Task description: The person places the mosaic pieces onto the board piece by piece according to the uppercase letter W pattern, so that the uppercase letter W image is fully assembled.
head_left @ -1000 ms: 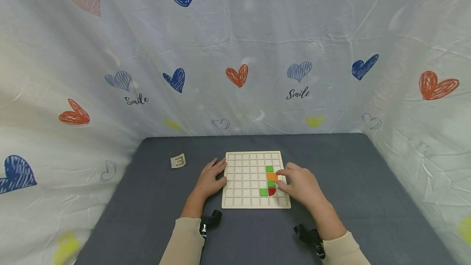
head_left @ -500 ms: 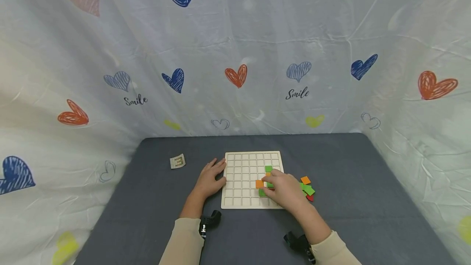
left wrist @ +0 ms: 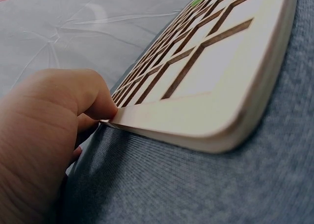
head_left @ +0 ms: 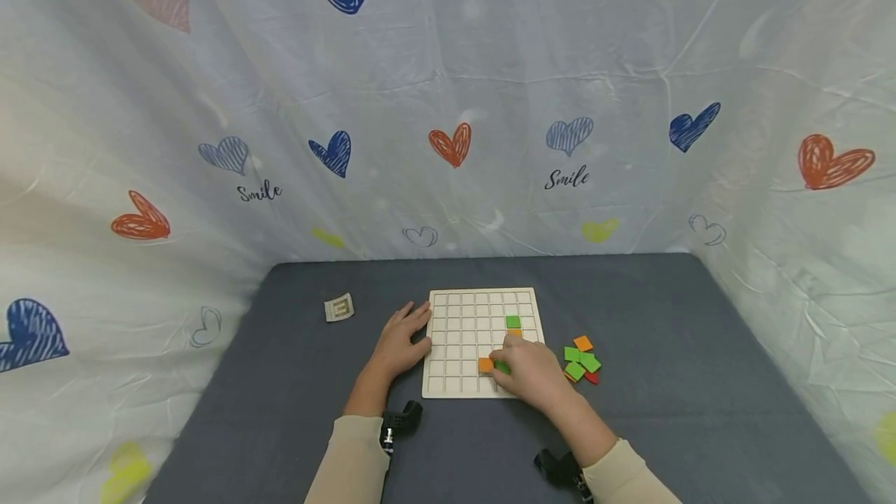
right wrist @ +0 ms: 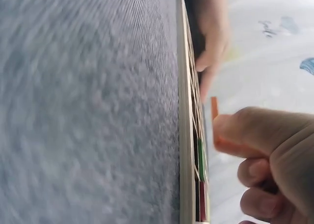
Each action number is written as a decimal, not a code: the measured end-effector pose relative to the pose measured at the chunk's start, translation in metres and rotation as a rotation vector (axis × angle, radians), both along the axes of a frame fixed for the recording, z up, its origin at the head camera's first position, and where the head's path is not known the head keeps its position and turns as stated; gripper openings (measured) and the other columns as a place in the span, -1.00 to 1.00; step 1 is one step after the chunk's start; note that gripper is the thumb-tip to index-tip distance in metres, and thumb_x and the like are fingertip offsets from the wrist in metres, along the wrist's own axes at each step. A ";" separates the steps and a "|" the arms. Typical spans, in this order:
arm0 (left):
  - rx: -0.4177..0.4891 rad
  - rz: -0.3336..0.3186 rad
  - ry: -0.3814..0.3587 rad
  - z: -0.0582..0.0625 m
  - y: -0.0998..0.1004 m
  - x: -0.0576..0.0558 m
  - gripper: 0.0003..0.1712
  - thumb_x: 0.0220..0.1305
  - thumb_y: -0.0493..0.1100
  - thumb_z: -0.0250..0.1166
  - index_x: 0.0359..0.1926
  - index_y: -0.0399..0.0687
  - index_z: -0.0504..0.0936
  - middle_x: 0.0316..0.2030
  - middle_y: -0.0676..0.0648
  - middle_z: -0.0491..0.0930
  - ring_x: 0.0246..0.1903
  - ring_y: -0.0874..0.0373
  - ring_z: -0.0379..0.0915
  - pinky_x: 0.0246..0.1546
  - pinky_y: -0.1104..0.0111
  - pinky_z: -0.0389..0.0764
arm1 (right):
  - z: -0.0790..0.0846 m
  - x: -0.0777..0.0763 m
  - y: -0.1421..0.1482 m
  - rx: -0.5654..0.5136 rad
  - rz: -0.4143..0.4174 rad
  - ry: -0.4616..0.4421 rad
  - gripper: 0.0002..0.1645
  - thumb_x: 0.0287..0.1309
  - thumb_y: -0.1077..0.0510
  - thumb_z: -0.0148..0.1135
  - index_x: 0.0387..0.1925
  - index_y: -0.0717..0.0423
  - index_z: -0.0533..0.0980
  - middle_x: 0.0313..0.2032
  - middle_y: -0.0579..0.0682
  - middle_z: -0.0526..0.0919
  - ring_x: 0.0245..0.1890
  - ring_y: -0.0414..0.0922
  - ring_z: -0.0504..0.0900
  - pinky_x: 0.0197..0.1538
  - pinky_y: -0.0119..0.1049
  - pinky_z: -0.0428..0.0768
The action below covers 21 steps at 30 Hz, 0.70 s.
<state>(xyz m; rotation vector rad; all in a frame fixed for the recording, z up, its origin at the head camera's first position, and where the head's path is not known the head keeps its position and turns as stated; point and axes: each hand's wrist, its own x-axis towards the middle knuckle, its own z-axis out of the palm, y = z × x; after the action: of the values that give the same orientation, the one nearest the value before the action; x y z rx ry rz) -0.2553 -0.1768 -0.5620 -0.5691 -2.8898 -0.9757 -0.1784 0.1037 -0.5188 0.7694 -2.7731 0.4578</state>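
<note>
A pale wooden grid board lies on the dark cloth. My left hand rests at its left edge, thumb and fingertips touching the rim; in the left wrist view the thumb bends against it. My right hand is over the board's lower right, pinching an orange square tile. That tile is tilted above the grid in the right wrist view. On the board, a green tile and an orange piece show beyond the right hand. Another green tile peeks out at its fingertips; a red piece shows in the right wrist view.
Several loose green, orange and red tiles lie on the cloth right of the board, some overlapping. A small printed paper card lies at the back left. A white curtain with hearts hangs behind the table.
My right hand has moved left and then nearer me across the board, bringing an orange tile along. The loose tiles at right came into view. My left hand has stayed put.
</note>
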 end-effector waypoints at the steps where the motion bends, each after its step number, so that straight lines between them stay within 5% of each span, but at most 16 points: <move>1: -0.002 0.000 -0.002 0.000 0.000 0.000 -0.30 0.35 -0.08 0.15 0.50 -0.08 0.38 0.51 0.01 0.26 0.56 -0.09 -0.06 0.58 -0.05 -0.10 | -0.002 -0.001 0.000 0.005 0.000 -0.003 -0.78 0.09 0.07 0.51 -0.20 0.03 0.80 -0.47 -0.17 0.43 -0.59 -0.25 0.31 -0.63 -0.40 0.24; 21: -0.017 0.011 0.000 -0.001 0.001 -0.001 -0.29 0.34 -0.07 0.14 0.51 -0.05 0.38 0.52 0.04 0.25 0.57 -0.06 -0.06 0.59 -0.02 -0.10 | -0.013 -0.005 -0.001 -0.028 -0.014 -0.037 -0.76 0.12 0.06 0.50 -0.15 -0.02 0.81 -0.47 -0.19 0.44 -0.58 -0.28 0.28 -0.60 -0.42 0.28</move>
<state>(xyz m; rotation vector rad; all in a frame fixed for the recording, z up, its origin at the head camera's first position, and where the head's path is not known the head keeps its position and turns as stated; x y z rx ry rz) -0.2564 -0.1763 -0.5627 -0.5539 -2.9013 -0.9504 -0.1833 0.1027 -0.5316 0.7416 -2.7982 0.5122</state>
